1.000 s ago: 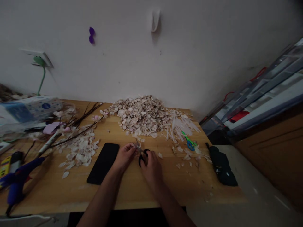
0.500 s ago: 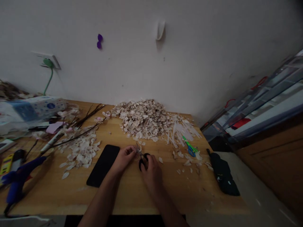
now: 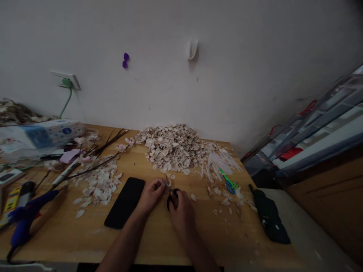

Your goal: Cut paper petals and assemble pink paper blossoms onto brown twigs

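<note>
My right hand [image 3: 183, 211] grips a pair of black-handled scissors [image 3: 171, 197], the fingers through the loops and the blades pointing away from me, up and left. The fingertips of my left hand [image 3: 153, 192] are pinched on a small pale petal [image 3: 166, 187] beside the blades; much of it is hidden by fingers and scissors. Just beyond the blades lies a loose petal [image 3: 171, 176]. A large heap of dried-looking pale petals [image 3: 174, 149] rises behind both hands. Left of my left hand lies a black phone [image 3: 124, 203], partly under my forearm.
On the left are a smaller petal pile [image 3: 99, 185], flowering branches [image 3: 96, 166], a blue glue gun [image 3: 27, 217], a yellow box cutter [image 3: 13, 198] and a tissue pack [image 3: 53, 132]. To the right lie white sticks [image 3: 210, 164], green-blue scissors [image 3: 229, 185] and a dark pouch [image 3: 269, 215].
The view has tilted up a little, so everything sits slightly lower. The scissor handles look closer together than before. Both hands keep their grips in nearly the same place.
</note>
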`<state>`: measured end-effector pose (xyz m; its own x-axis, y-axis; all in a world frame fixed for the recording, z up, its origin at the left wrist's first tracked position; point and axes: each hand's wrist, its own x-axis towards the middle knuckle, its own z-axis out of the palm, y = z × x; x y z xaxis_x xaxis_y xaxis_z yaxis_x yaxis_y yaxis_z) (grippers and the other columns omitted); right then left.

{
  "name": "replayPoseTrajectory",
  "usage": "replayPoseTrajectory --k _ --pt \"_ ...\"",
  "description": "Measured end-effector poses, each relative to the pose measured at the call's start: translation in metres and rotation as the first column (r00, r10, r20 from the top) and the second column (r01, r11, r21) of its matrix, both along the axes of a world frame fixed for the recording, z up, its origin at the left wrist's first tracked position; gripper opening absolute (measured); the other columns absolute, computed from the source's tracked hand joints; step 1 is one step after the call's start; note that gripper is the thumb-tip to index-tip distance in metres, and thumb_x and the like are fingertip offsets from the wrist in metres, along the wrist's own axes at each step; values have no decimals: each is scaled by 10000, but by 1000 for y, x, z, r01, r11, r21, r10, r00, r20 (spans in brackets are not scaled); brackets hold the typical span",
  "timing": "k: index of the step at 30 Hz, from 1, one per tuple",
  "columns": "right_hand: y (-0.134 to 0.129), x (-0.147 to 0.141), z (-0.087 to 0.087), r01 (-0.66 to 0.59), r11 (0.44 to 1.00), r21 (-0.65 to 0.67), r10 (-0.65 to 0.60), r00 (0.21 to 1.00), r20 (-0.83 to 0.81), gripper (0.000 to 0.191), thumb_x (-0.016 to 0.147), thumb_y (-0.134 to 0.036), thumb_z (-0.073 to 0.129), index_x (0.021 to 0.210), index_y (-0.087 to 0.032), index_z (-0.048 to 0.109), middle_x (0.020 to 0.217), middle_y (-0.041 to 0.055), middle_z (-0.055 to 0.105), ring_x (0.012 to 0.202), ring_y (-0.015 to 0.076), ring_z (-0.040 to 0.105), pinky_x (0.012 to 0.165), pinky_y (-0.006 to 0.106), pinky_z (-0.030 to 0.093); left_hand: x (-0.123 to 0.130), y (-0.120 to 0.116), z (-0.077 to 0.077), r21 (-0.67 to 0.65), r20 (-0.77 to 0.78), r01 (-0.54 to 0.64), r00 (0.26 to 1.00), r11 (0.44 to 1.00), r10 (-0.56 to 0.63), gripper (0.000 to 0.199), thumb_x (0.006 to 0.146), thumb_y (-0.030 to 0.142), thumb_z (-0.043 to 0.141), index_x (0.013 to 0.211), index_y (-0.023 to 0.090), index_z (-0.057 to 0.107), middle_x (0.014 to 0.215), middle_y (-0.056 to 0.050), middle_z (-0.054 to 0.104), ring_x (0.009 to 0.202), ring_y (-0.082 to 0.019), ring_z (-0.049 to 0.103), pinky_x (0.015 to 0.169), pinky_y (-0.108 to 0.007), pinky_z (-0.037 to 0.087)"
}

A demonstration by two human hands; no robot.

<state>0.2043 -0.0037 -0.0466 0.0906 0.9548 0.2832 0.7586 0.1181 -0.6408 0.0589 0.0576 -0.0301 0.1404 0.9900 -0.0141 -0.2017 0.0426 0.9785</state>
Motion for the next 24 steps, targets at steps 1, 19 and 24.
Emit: replayPoseTrajectory --k 1,19,24 --pt "0 0 0 2 1000 4 -2 1000 2 282 845 -210 563 1123 -172 595 1059 121 679 977 300 667 840 432 556 -1 0 2 11 -24 -4 1000 1000 4 294 780 449 708 730 181 598 693 8 617 638 -124 534 639 -244 419" --pt "1 2 3 16 1000 6 -16 1000 -5 285 804 -174 602 1088 -178 606 1020 100 698 950 278 683 821 387 556 0 -2 7 -27 15 109 994 994 -109 301 816 472 667 755 186 596 685 15 614 639 -129 551 671 -261 445" --pt "0 1 3 23 1000 -2 -23 1000 -12 270 819 -184 593 1089 -184 602 1018 93 701 939 267 688 808 373 555 10 -4 0 -66 85 80 994 995 -74 336 803 520 664 788 204 553 664 33 591 591 -123 533 636 -262 446"
